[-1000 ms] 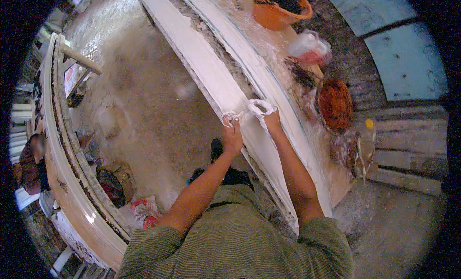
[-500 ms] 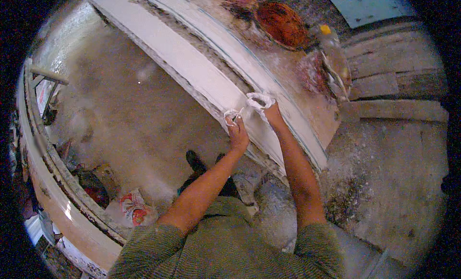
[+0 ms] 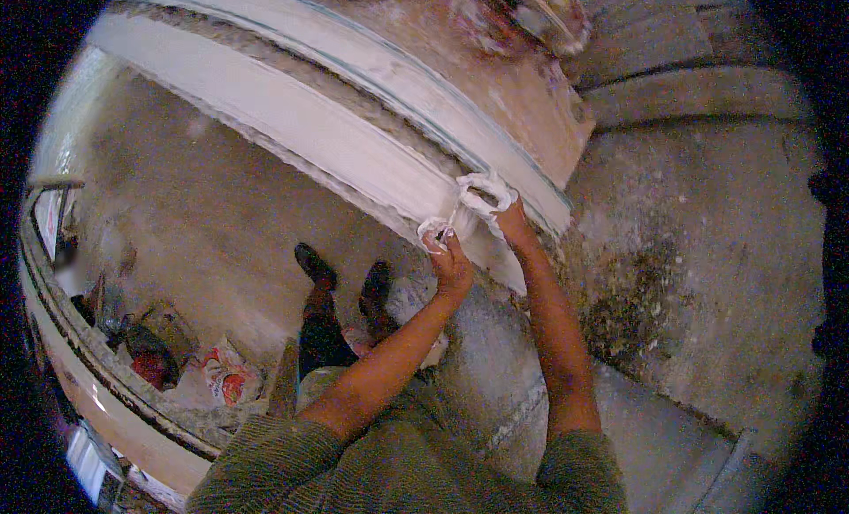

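A long white plaster-like strip (image 3: 292,129) runs from the far left to near the middle of the head view, its surface wet-looking and smooth. My left hand (image 3: 448,259) is at its near edge, fingertips curled together and coated in thick white paste. Just beyond it, my right hand (image 3: 495,203) bends over the strip near its right end, its fingers also caked white and curled around a dark gap. Something thin and pale shows between the two hands, too small to name. Whatever the fingers hold is hidden by the paste.
A second white strip with blue-green edge lines (image 3: 389,63) lies beyond the first. A curved, pale moulding (image 3: 115,408) bends along the left. A printed plastic bag (image 3: 225,372) lies near it. Crumbs of debris (image 3: 641,293) cover the floor at right.
The view has shifted, so the strips sit farther left and my feet show more. Both hands are slightly closer to the strip's near right end, still curled.
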`<state>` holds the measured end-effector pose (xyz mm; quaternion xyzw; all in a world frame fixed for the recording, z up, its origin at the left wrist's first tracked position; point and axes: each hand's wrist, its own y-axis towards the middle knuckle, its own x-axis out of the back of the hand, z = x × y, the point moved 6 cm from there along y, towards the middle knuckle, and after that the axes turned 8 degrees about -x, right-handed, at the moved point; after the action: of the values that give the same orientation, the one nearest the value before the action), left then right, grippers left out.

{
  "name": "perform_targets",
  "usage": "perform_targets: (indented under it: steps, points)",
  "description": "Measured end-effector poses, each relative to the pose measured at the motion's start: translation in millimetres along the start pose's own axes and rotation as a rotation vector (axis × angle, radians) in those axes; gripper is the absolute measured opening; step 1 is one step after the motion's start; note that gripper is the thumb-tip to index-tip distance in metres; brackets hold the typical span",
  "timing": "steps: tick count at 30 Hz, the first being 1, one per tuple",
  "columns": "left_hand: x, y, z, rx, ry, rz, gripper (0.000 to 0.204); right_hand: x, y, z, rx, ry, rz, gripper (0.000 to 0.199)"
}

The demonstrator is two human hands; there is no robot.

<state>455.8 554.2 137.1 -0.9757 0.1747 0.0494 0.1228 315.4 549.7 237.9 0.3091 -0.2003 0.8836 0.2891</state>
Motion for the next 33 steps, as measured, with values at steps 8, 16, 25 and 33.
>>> perform_targets:
  steps: [8,16,25,33]
  points:
    - [-14,-103,35,0.119,-0.011,0.214,0.052,33,-106,-32,0.136,-0.025,-0.177,0.025]
    - [-65,-187,94,-0.052,0.800,0.960,0.059,7,-208,-175,-0.142,0.164,-0.709,0.034]
    - [-106,-261,106,0.228,-0.043,0.778,0.055,-43,-313,-209,-0.568,0.284,-0.702,0.041]
    - [-64,-76,-47,0.212,0.059,0.514,0.057,52,-200,-232,-0.349,-0.046,-0.712,0.048]
